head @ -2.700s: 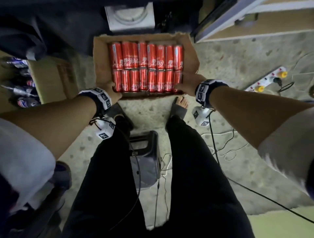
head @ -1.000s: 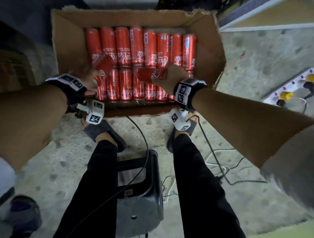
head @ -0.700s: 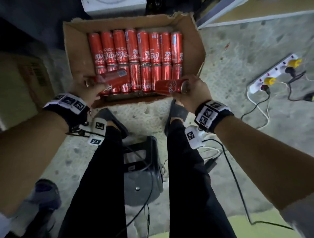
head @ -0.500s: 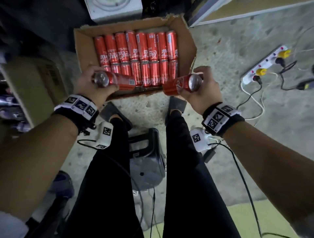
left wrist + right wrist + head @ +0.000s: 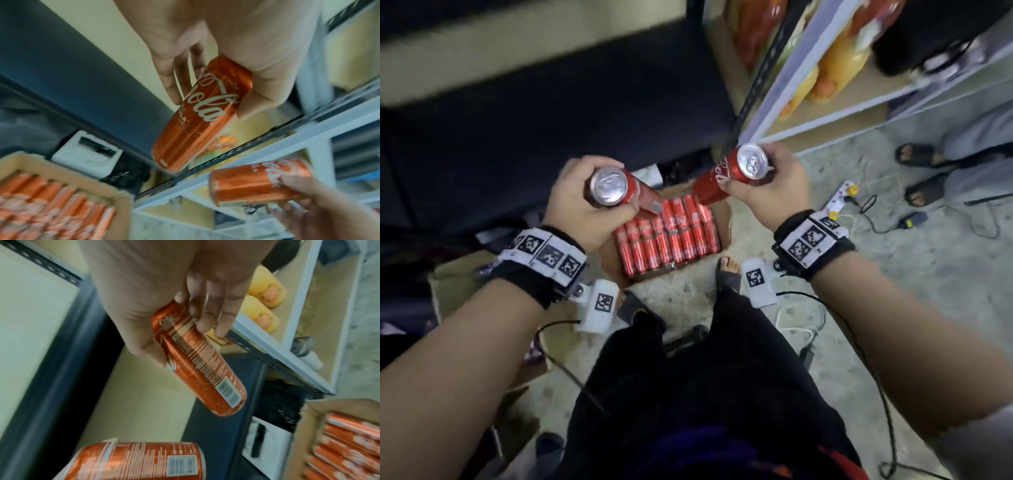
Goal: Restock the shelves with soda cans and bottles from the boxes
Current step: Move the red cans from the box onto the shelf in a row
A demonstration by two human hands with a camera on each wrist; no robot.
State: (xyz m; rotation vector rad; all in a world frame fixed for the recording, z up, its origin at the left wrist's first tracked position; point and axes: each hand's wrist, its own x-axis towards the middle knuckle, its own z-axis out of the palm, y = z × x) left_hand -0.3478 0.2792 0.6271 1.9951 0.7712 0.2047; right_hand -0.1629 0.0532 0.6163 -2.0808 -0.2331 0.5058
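Note:
My left hand (image 5: 585, 202) grips a red cola can (image 5: 619, 192) round its upper body, the can's top facing me. My right hand (image 5: 774, 181) grips a second red can (image 5: 722, 176) the same way. Both cans hang tilted above the open cardboard box (image 5: 725, 222), which lies on the floor with several red cans (image 5: 671, 236) in rows. In the left wrist view, fingers and thumb wrap the can (image 5: 197, 120), with the other can (image 5: 257, 181) lower right. The right wrist view shows its can (image 5: 205, 369) held before a white-framed shelf (image 5: 273, 356).
A dark shelf unit (image 5: 585, 85) stands ahead. To its right a white-framed shelf (image 5: 825, 113) holds orange and yellow bottles (image 5: 835, 65). A power strip (image 5: 839, 195) and cables lie on the floor at right, near another person's sandalled feet (image 5: 917, 156). A second cardboard box (image 5: 455, 284) sits left.
Both hands took a can each from the box's near row and have lifted them up. My view has risen from the box toward the shelves.

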